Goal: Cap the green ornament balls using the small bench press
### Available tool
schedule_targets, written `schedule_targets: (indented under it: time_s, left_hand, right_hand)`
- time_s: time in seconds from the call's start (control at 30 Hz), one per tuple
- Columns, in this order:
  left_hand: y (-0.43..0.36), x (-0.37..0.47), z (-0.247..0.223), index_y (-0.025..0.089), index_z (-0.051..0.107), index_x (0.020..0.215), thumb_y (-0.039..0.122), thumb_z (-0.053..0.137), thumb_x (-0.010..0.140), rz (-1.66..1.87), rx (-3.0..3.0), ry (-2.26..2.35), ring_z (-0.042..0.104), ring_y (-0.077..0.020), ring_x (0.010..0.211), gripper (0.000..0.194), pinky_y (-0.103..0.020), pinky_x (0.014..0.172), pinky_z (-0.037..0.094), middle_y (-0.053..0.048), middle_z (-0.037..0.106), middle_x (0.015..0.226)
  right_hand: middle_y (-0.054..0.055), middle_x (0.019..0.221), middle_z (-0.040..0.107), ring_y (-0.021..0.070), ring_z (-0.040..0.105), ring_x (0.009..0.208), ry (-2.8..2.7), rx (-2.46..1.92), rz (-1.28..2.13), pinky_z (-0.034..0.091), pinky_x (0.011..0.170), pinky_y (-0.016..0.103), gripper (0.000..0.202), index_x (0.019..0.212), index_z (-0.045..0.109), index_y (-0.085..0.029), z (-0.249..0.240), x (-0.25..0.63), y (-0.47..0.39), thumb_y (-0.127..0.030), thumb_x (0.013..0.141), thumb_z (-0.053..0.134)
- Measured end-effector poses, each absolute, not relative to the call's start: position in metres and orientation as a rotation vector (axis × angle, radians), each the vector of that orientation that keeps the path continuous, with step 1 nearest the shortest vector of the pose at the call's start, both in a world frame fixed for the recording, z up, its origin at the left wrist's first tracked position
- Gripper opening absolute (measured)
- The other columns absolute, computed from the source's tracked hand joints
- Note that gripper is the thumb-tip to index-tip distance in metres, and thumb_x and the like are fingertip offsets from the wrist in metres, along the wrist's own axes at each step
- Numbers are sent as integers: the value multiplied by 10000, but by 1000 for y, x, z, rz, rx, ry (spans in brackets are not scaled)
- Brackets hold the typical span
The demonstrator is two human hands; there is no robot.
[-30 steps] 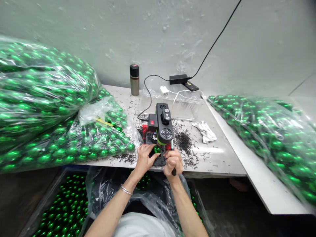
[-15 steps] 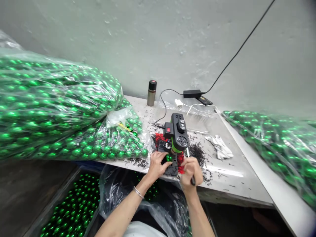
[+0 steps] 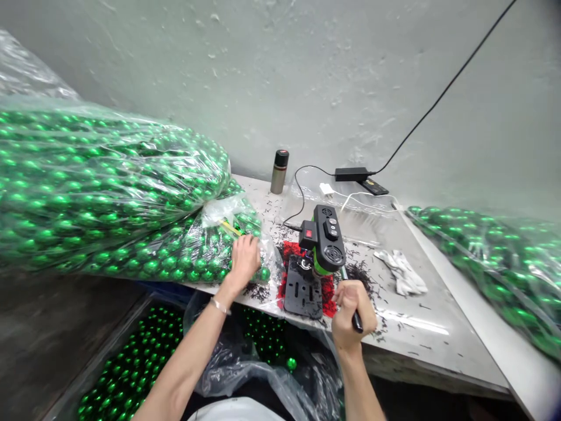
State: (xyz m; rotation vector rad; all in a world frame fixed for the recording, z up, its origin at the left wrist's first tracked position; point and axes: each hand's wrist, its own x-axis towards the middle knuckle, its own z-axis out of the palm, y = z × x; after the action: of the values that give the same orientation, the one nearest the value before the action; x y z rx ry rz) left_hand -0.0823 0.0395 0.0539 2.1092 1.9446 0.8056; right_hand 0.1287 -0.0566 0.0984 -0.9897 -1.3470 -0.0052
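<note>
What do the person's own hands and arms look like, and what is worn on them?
Both the left hand and the right hand are ungloved, and no sleeve covers the visible forearms. A shiny, silvery bracelet circles the left wrist; nothing is seen on the right wrist. Some white clothing shows at the bottom edge.

From the worker's head, one lone camera peers forward and steeply down, close over the table's [image 3: 442, 310] near edge, the wall [image 3: 307, 76] behind its far edge.

Left hand [image 3: 245, 257] quit the press [image 3: 326, 231]; reached bag [image 3: 188, 251].
</note>
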Motion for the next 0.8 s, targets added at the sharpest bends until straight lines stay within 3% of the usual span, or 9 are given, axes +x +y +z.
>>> schedule_targets:
  time_s: [0.13, 0.23, 0.33, 0.4, 0.53, 0.67, 0.8]
  left_hand:
    - [92, -103, 71, 105, 688, 820, 135, 617, 839, 468, 1972, 1996, 602, -359, 1086, 79, -471, 947, 428, -201, 694, 944]
    - [106, -110, 74, 123, 664, 720, 122, 716, 742, 416, 1909, 1923, 652, -349, 995, 56, -425, 871, 473, -162, 717, 838]
    - [106, -114, 78, 132, 703, 853, 157, 739, 718, 460, 1869, 1816, 650, -332, 1041, 142, -399, 909, 477, -145, 741, 963]
    - [99, -115, 81, 145, 706, 1015, 237, 692, 789, 508, 1852, 1725, 663, -292, 1034, 244, -370, 914, 491, -126, 739, 1038]
    - [73, -108, 77, 166, 631, 1229, 362, 619, 868, 832, 1380, 1301, 707, -203, 869, 411, -343, 820, 557, -108, 726, 1072]
    - [37, -82, 58, 164, 667, 1138, 325, 712, 799, 980, 876, 954, 706, -170, 811, 378, -306, 755, 582, -96, 724, 1004]
    - [8, -45, 37, 162, 651, 1034, 300, 793, 715, 966, 727, 925, 702, -164, 790, 376, -309, 776, 591, -55, 706, 895]
  right_hand:
    - [-14, 633, 506, 115, 499, 574, -1346, -1011, 17, 368, 541, 272, 293, 676, 520, -191, 97, 129, -58, -163, 955, 433]
    - [-17, 635, 506, 114, 496, 572, -1325, -1017, 28, 371, 545, 270, 299, 671, 512, -194, 94, 128, -59, -169, 958, 429]
    - [-20, 636, 507, 110, 502, 581, -1335, -1009, 10, 371, 550, 264, 302, 661, 502, -193, 93, 128, -58, -148, 952, 431]
    - [-19, 640, 510, 110, 509, 593, -1352, -996, -3, 375, 557, 263, 300, 658, 496, -192, 93, 129, -58, -135, 946, 434]
    - [-15, 643, 516, 118, 511, 594, -1370, -998, -16, 377, 554, 271, 284, 677, 504, -193, 94, 129, -58, -138, 945, 428]
    - [-15, 644, 517, 114, 503, 583, -1373, -1016, -31, 370, 543, 271, 275, 692, 518, -192, 95, 129, -58, -130, 943, 425]
    - [-14, 640, 515, 118, 510, 598, -1382, -1010, -28, 375, 551, 273, 278, 680, 499, -197, 97, 129, -58, -126, 940, 430]
